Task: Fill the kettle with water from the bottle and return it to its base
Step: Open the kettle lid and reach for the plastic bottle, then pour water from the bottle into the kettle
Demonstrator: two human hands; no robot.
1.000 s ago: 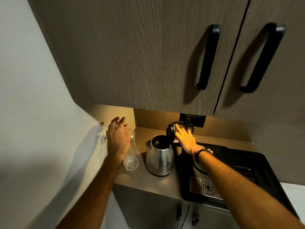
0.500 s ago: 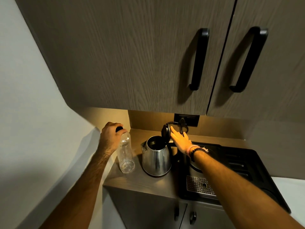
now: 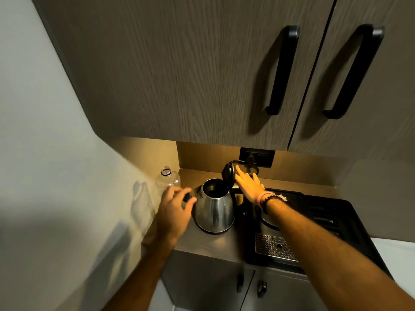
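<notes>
**A:** Head view: what stood on the worktop (image 3: 208, 243)?

**B:** A steel kettle (image 3: 214, 209) sat upright near the worktop's left end, its black lid (image 3: 229, 177) swung up and open, the dark inside showing. A clear plastic bottle (image 3: 167, 179) stood just to its left, in the corner against the wall, with its neck uncapped.

**A:** And the hands?

**B:** The left hand (image 3: 174, 209) hovered low in front of the bottle and beside the kettle's spout. Its grip was pinched around a small dark cap (image 3: 186, 197) between thumb and fingers. The hand was blurred, so whether it touched the bottle could not be told.

**A:** The right one?

**B:** The right hand (image 3: 249, 184) reached over from the other side, its grip spread flat, fingers extended, fingertips at the back of the raised lid. Beaded and pink bands (image 3: 268, 198) circled the wrist.

**A:** Anything else in view?

**B:** A black tray (image 3: 332, 221) with a perforated metal grate (image 3: 274, 246) lay to the kettle's right, touching or nearly so. A round metal disc on the tray, partly hidden under the right forearm, may have been the kettle's base; that could not be confirmed. A black wall socket (image 3: 257, 157) with a plug sat behind the lid, under wood-grain cupboards with black handles (image 3: 283, 70).
</notes>
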